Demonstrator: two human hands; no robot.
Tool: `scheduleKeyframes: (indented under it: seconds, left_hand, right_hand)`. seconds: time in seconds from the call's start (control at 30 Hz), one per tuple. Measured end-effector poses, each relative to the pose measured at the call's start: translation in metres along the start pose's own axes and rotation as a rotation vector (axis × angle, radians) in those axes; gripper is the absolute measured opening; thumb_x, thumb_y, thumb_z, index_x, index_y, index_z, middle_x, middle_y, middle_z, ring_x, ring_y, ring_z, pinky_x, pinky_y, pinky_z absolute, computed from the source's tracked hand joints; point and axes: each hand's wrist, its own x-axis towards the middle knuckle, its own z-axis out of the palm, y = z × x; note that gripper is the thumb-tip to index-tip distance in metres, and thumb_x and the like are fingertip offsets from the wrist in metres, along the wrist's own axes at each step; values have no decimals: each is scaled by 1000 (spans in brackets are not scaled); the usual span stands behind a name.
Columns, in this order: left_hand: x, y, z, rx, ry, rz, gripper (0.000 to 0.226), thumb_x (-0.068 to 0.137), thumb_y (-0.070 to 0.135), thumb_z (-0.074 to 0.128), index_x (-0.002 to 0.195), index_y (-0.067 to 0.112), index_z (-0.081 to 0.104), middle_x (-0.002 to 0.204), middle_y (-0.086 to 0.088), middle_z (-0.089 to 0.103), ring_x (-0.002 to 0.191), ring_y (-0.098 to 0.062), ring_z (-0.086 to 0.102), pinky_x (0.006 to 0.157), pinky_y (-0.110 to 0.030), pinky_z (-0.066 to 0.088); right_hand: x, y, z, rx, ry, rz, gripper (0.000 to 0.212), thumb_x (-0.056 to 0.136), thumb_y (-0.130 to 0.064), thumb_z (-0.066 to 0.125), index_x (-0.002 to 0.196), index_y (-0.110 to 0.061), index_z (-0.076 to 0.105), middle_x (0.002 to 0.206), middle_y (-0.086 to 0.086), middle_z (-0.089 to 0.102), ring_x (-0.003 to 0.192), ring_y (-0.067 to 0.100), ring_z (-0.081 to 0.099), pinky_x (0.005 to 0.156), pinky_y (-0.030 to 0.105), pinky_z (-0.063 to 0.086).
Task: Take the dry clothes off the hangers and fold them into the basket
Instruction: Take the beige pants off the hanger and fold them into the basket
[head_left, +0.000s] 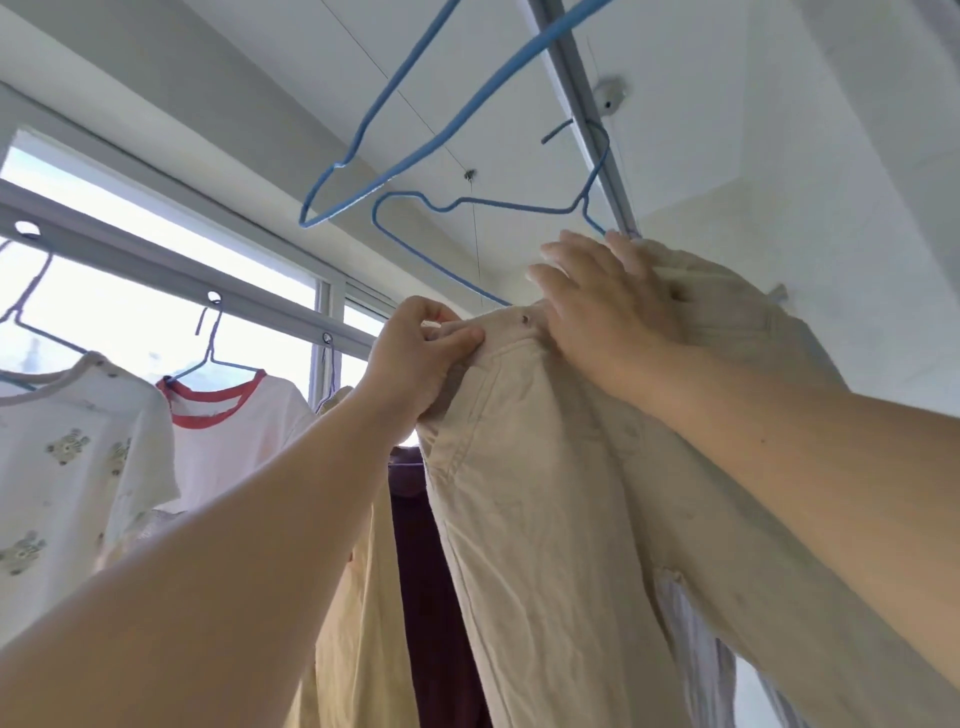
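At the far left a white T-shirt with small bear prints (67, 467) hangs on a blue wire hanger from the grey drying rail (156, 260) that runs in front of the window (130, 312). Just beside it to the right hangs a white T-shirt with a red-banded collar (228, 431), its hanger hooked through a hole in the same rail. Further right, partly hidden by the forearm, a pale yellow garment (358, 623) hangs down, and touching its right side is a dark maroon garment (426, 571).

The left hand (415, 364) pinches the left end of the waistband of the cream trousers (545, 519), its thumb and fingers curled tightly round the fabric edge. The trousers are a pale beige cotton with visible seam stitching, a slanted front pocket and a small dark button at the waistband; the cloth is lightly creased and hangs straight down from the hands.

Above them two bare blue wire hangers (447, 156) hang from the grey overhead rail (587, 104) under the white ceiling, the lower one just behind the trousers' top.

The right hand (613, 312) lies over the right part of the waistband, fingers bent over the folded cloth and gripping it near the overhead rail. Below the right forearm a light striped garment (696, 649) shows behind the trousers.
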Motion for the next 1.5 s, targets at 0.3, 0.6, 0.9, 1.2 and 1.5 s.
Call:
scheduleKeyframes:
  seconds: [0.3,0.6,0.9,1.2,1.5]
  left_hand:
    - [-49,-1,22,223,-239,-54,14,80,19,71,87,18,58,67,4,49,65,-12,50,64,-26,45]
    - [-129,-3,27,426,-426,-160,18,77,15,72,91,14,61,71,5,57,67,-6,53,61,-17,45]
    - [-221,0,3,495,-389,-335,15,78,13,71,84,18,59,85,1,58,78,-9,55,74,-22,50]
    - [-334,-4,-24,424,-252,-572,18,74,14,75,82,18,59,81,5,59,71,-4,55,63,-13,49]
    - [-431,-22,-69,471,-242,-816,24,71,13,78,81,25,60,85,3,61,80,-13,57,78,-30,49]
  right_hand:
    - [-83,-17,-14,191,-183,-27,31,88,-11,49,116,-13,62,123,5,58,117,26,51,97,37,30]
    - [-179,-49,-40,688,-593,126,35,98,-23,34,130,-21,48,123,4,57,115,24,50,96,39,35]
    - [-255,-81,-76,1063,-918,191,38,88,-37,55,122,-26,45,100,-3,61,94,20,58,85,42,49]
    - [-352,-99,-102,1076,-1349,124,28,74,-30,68,99,-24,58,92,-1,62,82,17,59,69,31,49]
    - [-412,-109,-125,1294,-1521,273,12,77,-19,67,74,-27,59,75,-6,59,75,11,56,59,23,41]
